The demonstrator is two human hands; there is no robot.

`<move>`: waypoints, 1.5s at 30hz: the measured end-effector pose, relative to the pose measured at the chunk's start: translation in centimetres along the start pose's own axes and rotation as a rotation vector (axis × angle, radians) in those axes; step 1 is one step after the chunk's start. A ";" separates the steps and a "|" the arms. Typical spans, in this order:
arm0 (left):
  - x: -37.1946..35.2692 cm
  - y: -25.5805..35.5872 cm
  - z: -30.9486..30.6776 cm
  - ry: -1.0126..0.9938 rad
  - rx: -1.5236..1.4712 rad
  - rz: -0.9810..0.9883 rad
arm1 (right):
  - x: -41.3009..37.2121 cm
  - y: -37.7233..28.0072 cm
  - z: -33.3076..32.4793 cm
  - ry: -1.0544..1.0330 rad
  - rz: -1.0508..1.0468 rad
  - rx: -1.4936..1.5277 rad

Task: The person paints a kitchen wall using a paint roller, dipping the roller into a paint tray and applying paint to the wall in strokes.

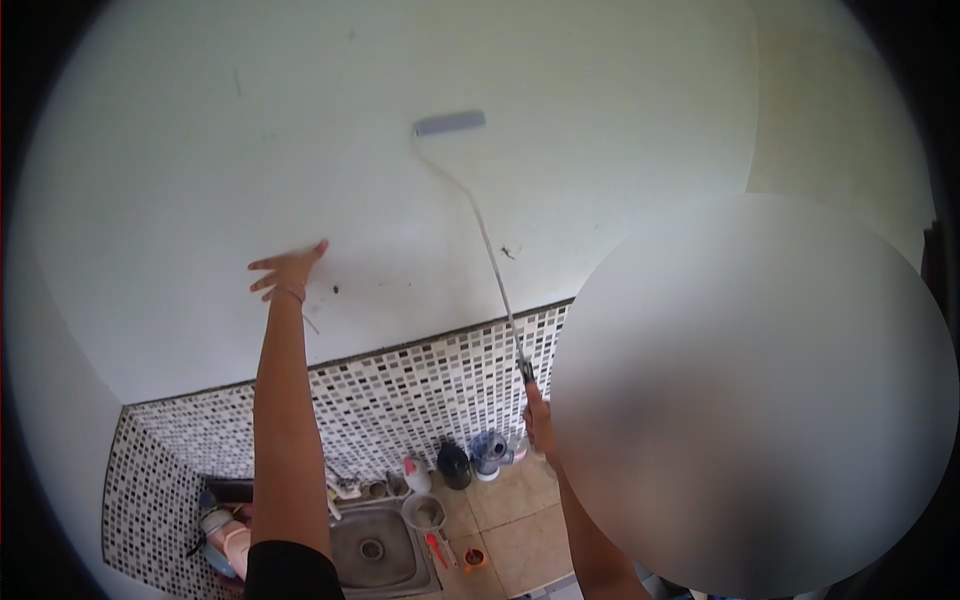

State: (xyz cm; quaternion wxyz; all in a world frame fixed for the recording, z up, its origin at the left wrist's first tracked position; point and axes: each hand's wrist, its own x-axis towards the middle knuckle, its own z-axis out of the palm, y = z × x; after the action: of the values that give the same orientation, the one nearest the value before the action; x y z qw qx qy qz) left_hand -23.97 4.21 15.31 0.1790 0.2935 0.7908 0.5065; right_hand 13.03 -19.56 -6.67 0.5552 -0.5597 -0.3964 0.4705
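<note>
My right hand (pixel 540 425) is wrapped around the handle of a paint roller (pixel 497 262). The roller's long thin frame reaches up the pale wall (pixel 600 130), and its grey-white sleeve (pixel 450 123) lies against the upper part. Raised on the left, my left hand (pixel 285 272) has its fingers spread and holds nothing. It overlaps the wall in this view, with a thin band at the wrist. Dark marks show on the wall to its right. Part of my right forearm is hidden behind a large blurred circle.
Below the wall runs a band of black-and-white mosaic tile (pixel 400 400). A metal sink (pixel 365 575) stands under my left arm. On the tiled counter (pixel 515 500) are a saucepan (pixel 425 512), a black container (pixel 454 466), a blue-and-clear jug (pixel 490 453) and a small orange cup (pixel 474 557).
</note>
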 end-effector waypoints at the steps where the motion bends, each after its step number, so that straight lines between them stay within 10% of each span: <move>1: 0.3 -0.1 0.4 0.006 0.042 0.044 | 0.0 2.7 -0.5 0.006 0.011 -0.021; 6: 0.3 -0.9 0.4 -0.045 0.053 0.108 | -3.4 20.2 -4.1 0.031 0.107 -0.171; 11: -0.1 -0.9 0.4 -0.061 0.039 0.138 | -4.0 22.1 -2.5 0.020 0.189 -0.132; 15: -0.6 -0.5 0.1 -0.097 -0.020 0.038 | 2.9 9.6 -0.1 0.069 -0.250 -0.182; 20: 0.1 -1.1 0.6 -0.067 -0.013 0.095 | 5.7 -1.1 -1.1 -0.031 0.004 -0.015; 23: 0.3 -0.9 0.6 -0.074 -0.006 0.101 | 7.0 7.7 -3.0 0.180 -1.117 -0.709; 29: -0.2 -1.1 0.2 -0.084 -0.016 0.134 | -4.9 24.0 -5.0 -0.039 0.249 -0.287; 41: -0.6 -1.3 -0.3 -0.103 -0.007 0.168 | 2.6 -2.2 -1.9 -0.024 0.122 -0.002; 45: 0.8 -1.5 0.6 -0.086 0.068 0.153 | 3.0 -2.0 -4.5 -0.057 0.125 -0.011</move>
State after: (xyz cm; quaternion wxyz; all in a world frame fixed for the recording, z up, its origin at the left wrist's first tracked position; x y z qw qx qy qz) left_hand -24.67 4.72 13.71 0.1636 0.3806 0.7741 0.4786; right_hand 18.32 -17.63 -5.21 0.5101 -0.5728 -0.3792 0.5176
